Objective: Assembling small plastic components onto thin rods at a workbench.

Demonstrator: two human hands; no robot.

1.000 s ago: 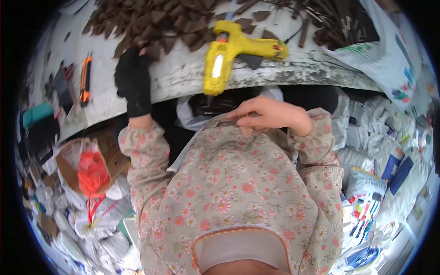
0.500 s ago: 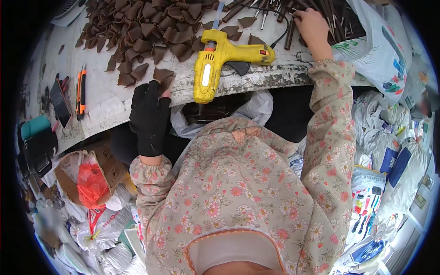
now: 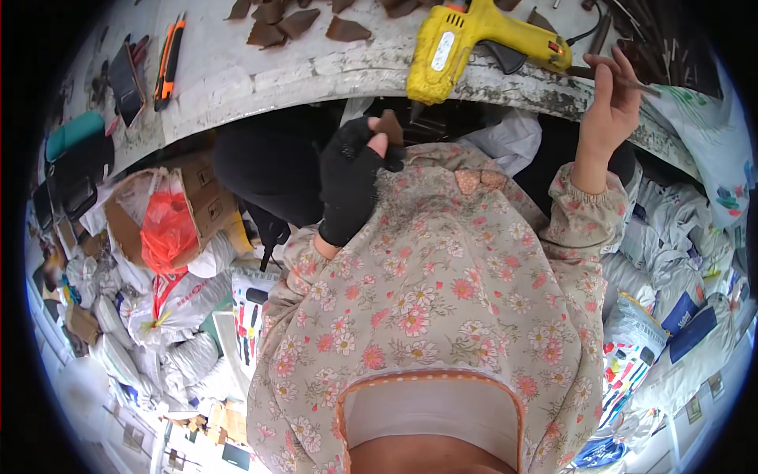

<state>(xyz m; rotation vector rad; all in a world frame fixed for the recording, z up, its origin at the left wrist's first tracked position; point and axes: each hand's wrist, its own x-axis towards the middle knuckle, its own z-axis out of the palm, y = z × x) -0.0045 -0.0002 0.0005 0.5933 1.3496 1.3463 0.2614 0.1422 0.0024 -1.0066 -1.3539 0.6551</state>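
My left hand (image 3: 351, 178), in a black fingerless glove, pinches a small brown curled piece (image 3: 389, 124) just below the table edge. My bare right hand (image 3: 612, 118) is raised at the table's right edge, its fingers closed on a thin brown stick (image 3: 643, 88). Between the two hands a yellow glue gun (image 3: 466, 47) lies on the table, its nozzle pointing toward me over the edge. More brown pieces (image 3: 348, 30) lie scattered at the far side. A heap of dark brown sticks (image 3: 663, 43) lies at the far right.
An orange and black utility knife (image 3: 169, 63) and a dark phone-like slab (image 3: 127, 83) lie on the white table (image 3: 237, 87). A printed plastic bag (image 3: 699, 130) hangs at right. A cardboard box (image 3: 209, 193) with a red bag and many white packages (image 3: 663, 229) surround me.
My left hand has drawn a brown piece off the table toward my lap. My right hand has come back from the stick heap with a stick. The whole view has shifted.
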